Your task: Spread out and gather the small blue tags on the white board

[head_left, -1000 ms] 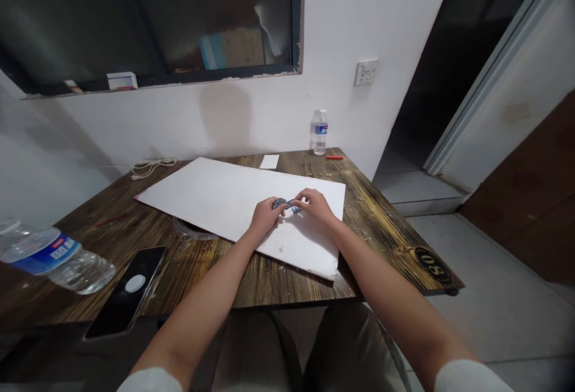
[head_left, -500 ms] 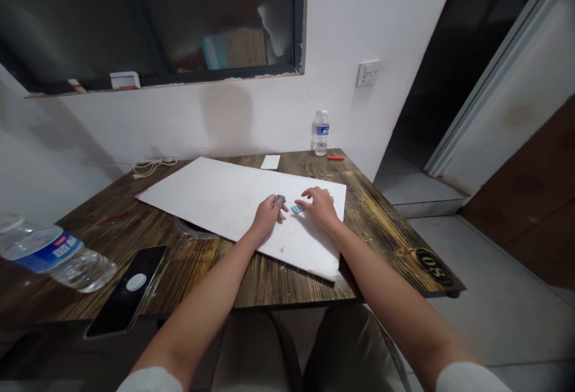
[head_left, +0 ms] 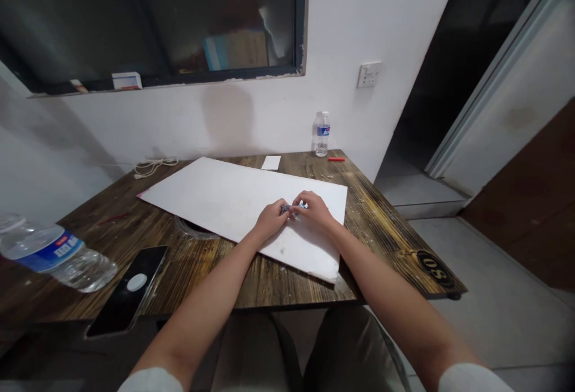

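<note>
My left hand (head_left: 271, 219) is closed around a small dark grey-blue patterned piece (head_left: 284, 208), whose kind is too small to tell. Thumb and fingers of my right hand (head_left: 313, 207) are pinched together against the right side of that piece. What the pinch holds is hidden. A small blue-and-white patterned piece (head_left: 303, 204) shows through the gap of my right fingers; I cannot tell whether it lies on the board or is held. Both hands are over the right part of a white board (head_left: 211, 191), which lies aslant on the wooden table (head_left: 381, 236).
Left of my arms lie a phone (head_left: 121, 299) with a white disc and a large water bottle (head_left: 58, 254). A clear container (head_left: 193, 229) sticks out under the board. Further back are a white card (head_left: 271, 162), a small bottle (head_left: 322, 134), a red stick (head_left: 336, 159) and a cable (head_left: 155, 166).
My right hand has moved left, and its fingers have closed at the piece in my left hand. The blue-and-white piece is now mostly covered by my right fingers.
</note>
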The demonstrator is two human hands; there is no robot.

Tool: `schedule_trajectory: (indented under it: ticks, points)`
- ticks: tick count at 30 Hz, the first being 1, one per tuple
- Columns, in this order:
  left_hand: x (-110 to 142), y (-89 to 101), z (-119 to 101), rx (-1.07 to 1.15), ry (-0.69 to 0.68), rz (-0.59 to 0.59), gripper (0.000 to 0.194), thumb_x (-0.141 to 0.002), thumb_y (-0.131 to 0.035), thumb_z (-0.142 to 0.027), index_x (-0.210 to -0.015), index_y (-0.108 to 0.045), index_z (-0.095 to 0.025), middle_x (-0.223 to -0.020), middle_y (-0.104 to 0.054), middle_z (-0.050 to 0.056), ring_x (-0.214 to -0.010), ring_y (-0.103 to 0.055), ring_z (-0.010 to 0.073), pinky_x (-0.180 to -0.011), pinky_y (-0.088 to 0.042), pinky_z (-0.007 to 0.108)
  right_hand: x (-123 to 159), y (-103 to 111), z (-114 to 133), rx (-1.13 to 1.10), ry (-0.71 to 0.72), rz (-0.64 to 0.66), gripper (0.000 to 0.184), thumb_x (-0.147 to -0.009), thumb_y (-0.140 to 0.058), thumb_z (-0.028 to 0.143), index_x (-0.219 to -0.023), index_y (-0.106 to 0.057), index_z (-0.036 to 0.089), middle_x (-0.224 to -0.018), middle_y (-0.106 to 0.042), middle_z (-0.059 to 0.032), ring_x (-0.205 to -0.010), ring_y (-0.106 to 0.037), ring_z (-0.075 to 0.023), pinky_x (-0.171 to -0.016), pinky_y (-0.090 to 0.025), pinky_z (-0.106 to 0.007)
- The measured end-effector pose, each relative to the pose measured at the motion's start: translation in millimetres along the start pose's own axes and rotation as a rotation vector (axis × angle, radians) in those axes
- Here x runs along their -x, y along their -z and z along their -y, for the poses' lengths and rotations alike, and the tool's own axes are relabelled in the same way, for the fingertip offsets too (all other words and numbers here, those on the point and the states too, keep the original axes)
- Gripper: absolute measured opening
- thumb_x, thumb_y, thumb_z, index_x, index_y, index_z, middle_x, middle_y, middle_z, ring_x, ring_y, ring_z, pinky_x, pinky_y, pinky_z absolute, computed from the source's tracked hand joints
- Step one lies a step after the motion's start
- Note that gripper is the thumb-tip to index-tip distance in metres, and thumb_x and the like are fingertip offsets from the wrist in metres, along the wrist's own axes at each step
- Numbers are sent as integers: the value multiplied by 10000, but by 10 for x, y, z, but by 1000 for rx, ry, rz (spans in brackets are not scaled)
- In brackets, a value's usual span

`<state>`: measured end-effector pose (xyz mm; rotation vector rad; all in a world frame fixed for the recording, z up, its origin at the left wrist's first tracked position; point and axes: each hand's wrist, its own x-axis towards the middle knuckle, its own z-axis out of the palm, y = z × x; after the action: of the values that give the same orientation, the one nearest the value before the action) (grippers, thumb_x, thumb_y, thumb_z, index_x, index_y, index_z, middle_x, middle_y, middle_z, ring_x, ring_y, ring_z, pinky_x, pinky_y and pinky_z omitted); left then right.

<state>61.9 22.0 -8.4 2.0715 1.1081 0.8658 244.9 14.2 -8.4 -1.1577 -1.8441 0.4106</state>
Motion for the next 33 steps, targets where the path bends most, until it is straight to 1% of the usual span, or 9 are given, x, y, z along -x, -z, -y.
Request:
schedule_trajectory:
  ticks: [5,8,15,17,20,24,26,29,33]
  points:
    - [-29,-51,12,351,45,27,327,-854,-572,-447,-966,-668,-155,-937,-727,83,-746,-648,163,-635,-479,256,-21,23,-25,-47,-119,-92,116,-758,-723,235,-675,-650,199,-754,-655,-19,-730,-547,-161,-694,-399,-280]
    - [-51,-70,34,455,87,20,344,-824,-624,-448,-956,-688,-137,-942,-729,106,-735,-649,162,-619,-486,251,-22,25,-39,-97,-175,-114,143,-740,-732,292,-663,-651,201,-728,-660,-17,-689,-549,-158,-654,-399,-274]
    - [-66,-35,24,442,164,-48,294,-742,-715,-403,-865,-705,-136,-880,-747,102,-671,-641,154,-584,-489,243,-34,24,-47,-154,-212,-125,163,-729,-722,324,-657,-645,199,-712,-660,-14,-639,-535,-145,-612,-398,-266]
    - [-67,-22,13,426,176,-74,292,-726,-729,-407,-844,-706,-141,-868,-748,96,-651,-640,153,-582,-490,248,-36,23,-48,-174,-195,-112,148,-736,-710,327,-687,-653,200,-733,-662,-11,-646,-532,-144,-622,-406,-265]
    - [-66,-18,14,413,179,-77,312,-707,-748,-430,-821,-703,-143,-842,-741,84,-651,-645,155,-595,-497,253,-32,16,-42,-172,-150,-69,130,-730,-712,326,-730,-661,207,-771,-665,-4,-681,-538,-145,-648,-413,-265]
    - [-66,-42,44,414,165,-83,316,-678,-772,-435,-759,-687,-142,-756,-711,58,-651,-637,155,-608,-512,264,-27,10,-24,-140,-141,-55,137,-717,-717,307,-663,-640,207,-740,-653,-1,-677,-536,-143,-649,-405,-265]
    - [-68,-55,51,448,165,-85,310,-678,-771,-426,-766,-689,-141,-766,-710,61,-661,-638,156,-613,-521,270,-26,13,-14,-146,-159,-68,129,-708,-719,292,-653,-641,205,-733,-653,-2,-666,-537,-141,-645,-404,-266]
    - [-71,-60,40,507,181,-71,341,-696,-755,-445,-834,-701,-138,-836,-724,79,-659,-645,152,-587,-517,262,-23,25,2,-168,-210,-101,136,-689,-728,293,-643,-638,201,-708,-651,-2,-653,-539,-143,-630,-401,-267]
    - [-74,-44,16,502,208,-82,384,-695,-747,-484,-844,-677,-137,-814,-721,68,-591,-646,141,-510,-479,226,-23,52,6,-206,-289,-143,183,-688,-716,327,-613,-615,194,-647,-629,1,-642,-550,-153,-608,-400,-270]
